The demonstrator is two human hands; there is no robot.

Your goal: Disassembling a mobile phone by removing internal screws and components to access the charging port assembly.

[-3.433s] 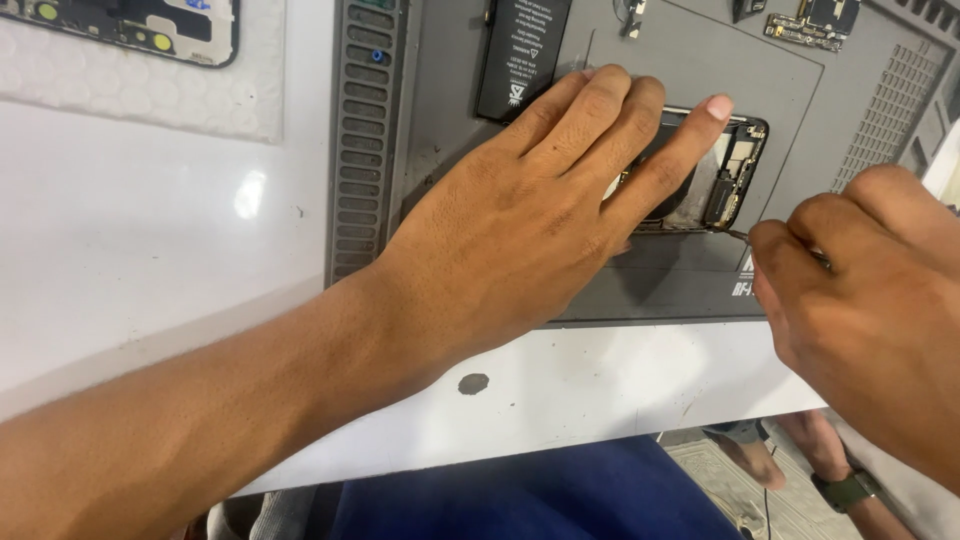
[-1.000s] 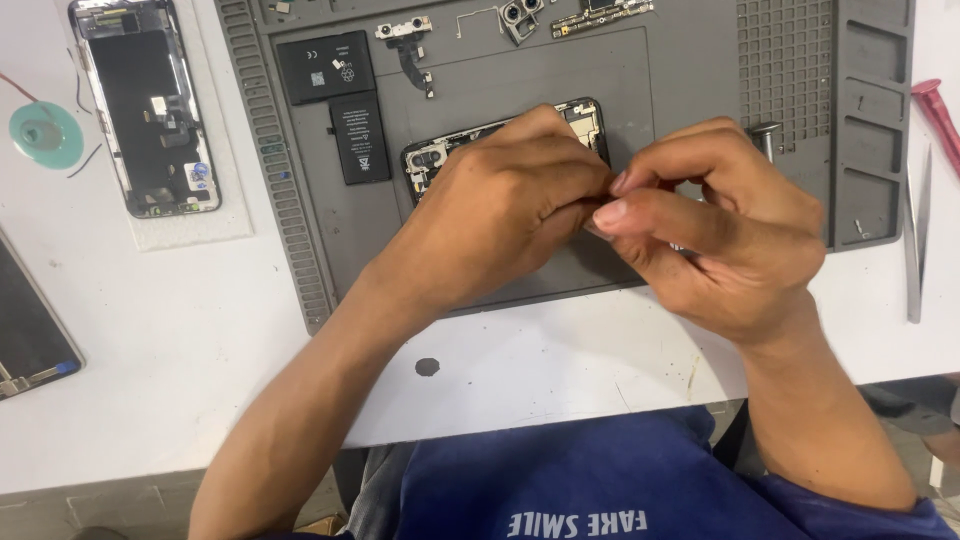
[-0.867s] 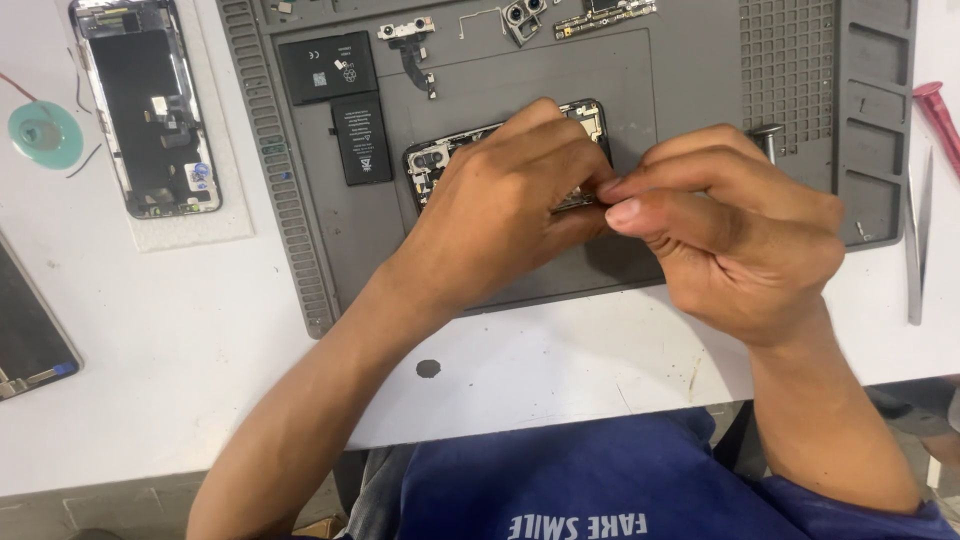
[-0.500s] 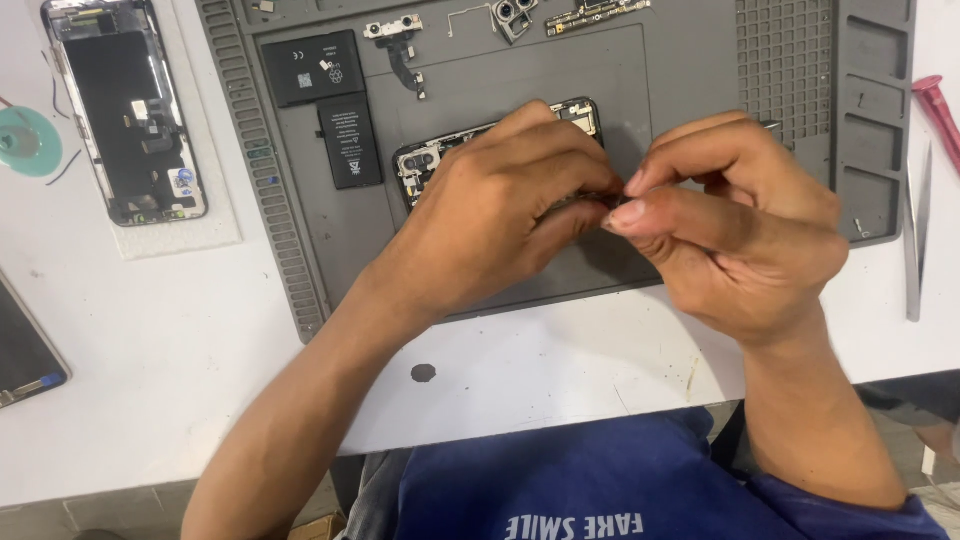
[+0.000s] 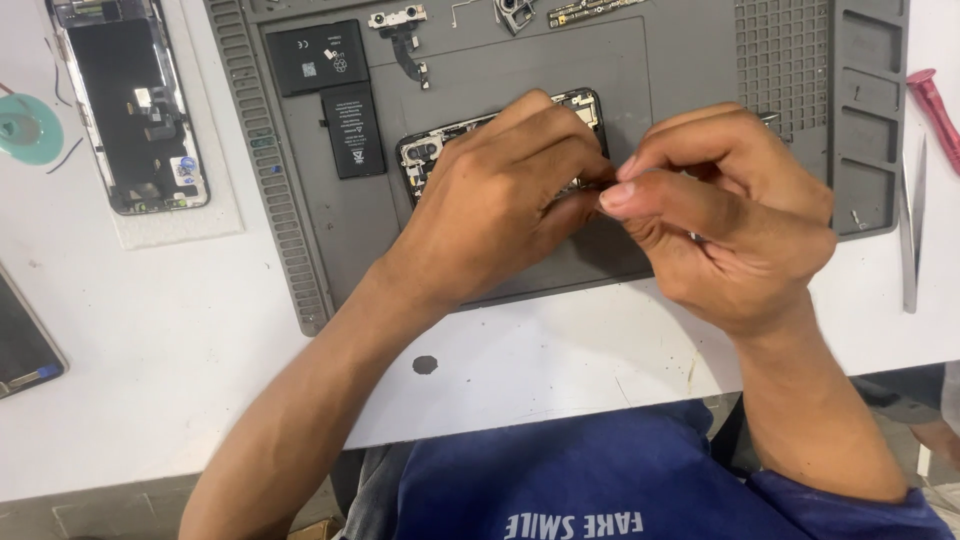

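Moved since the earlier frame: I see little change in the last half second; both hands stay bunched over the opened phone, the right thumb now pressed a touch closer to the left fingertips. Against the oldest frame, the left hand has gone from lying flat to curled, and the right hand has come in from the edge.

Left hand [image 5: 500,190]: curled, knuckles up, covering most of the opened phone [image 5: 430,155]; its fingers [image 5: 570,165] are bent down onto the phone's right part. I cannot tell whether they pinch anything.

Right hand [image 5: 730,220]: closed into a loose fist, thumb and forefinger pressed together right at the left fingertips. Whatever lies between them is hidden; I cannot tell if it holds a part or a tool.

Opened phone: lies on the grey work mat [image 5: 680,70], mid-mat, tilted; only its camera end at the left and a top corner by the fingers show. It sits under the left hand, touching those fingers.

Labelled parts: two black rectangular batteries with small white print, one wide [image 5: 316,57] at the mat's upper left, one narrow and upright [image 5: 353,130] just below it, beside the phone.

Loose parts: a small flex piece [image 5: 400,35] and metal bits along the mat's top edge.

Tabletop [image 5: 180,330]: white; a phone screen panel [image 5: 130,110] lies face down on a pale pad at the left, a teal disc [image 5: 25,128] beside it, and a dark slab [image 5: 25,345] at the left edge.

Right side: metal tweezers [image 5: 910,230] and a red-handled tool [image 5: 938,115] lie off the mat.
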